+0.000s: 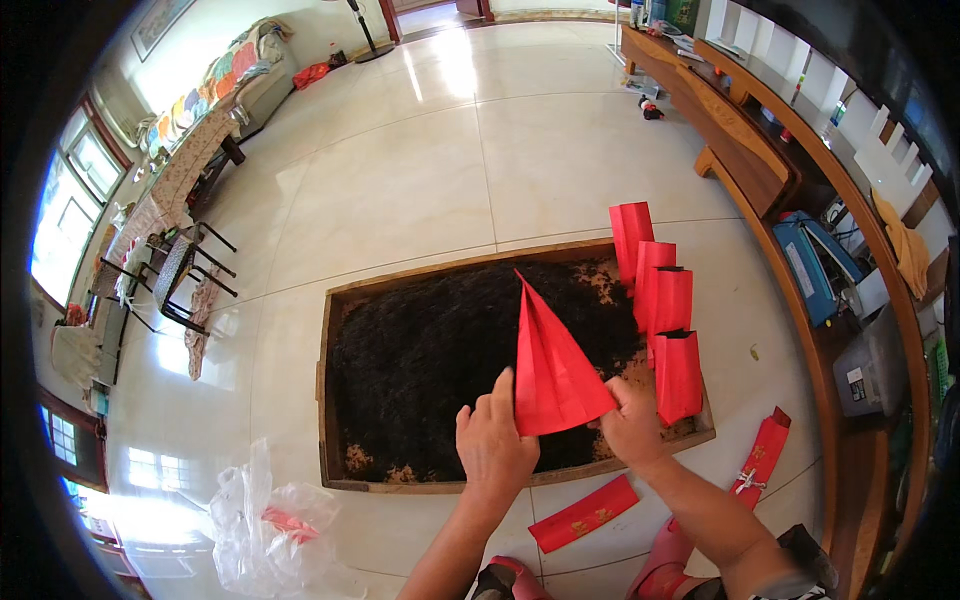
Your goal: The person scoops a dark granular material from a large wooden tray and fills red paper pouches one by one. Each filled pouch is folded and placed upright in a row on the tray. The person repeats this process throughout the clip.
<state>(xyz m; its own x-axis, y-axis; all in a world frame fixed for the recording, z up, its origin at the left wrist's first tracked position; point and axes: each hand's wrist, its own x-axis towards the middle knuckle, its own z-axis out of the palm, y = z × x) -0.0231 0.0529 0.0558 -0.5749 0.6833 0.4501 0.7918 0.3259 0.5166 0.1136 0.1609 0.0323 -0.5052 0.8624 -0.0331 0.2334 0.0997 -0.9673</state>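
Observation:
A red paper bag point(553, 367) is held up over a shallow wooden tray point(390, 486), its wide edge towards me and its narrow tip pointing away. At its lower left corner, my left hand point(496, 435) grips the paper with the index finger raised along the side. The lower right corner is pinched in my right hand point(631, 424). Beneath the bag, dark loose material point(420, 360) covers most of the tray. Several red paper bags point(676, 375) stand in a row along the tray's right end, with dark material showing at some of their tops.
On the floor lie a flat red packet point(583, 514) with gold print, another red packet point(761, 454) with scissors point(748, 480) on it, and a clear plastic bag point(262, 525). A wooden TV cabinet point(757, 172) runs along the right; a stool point(176, 274) stands left.

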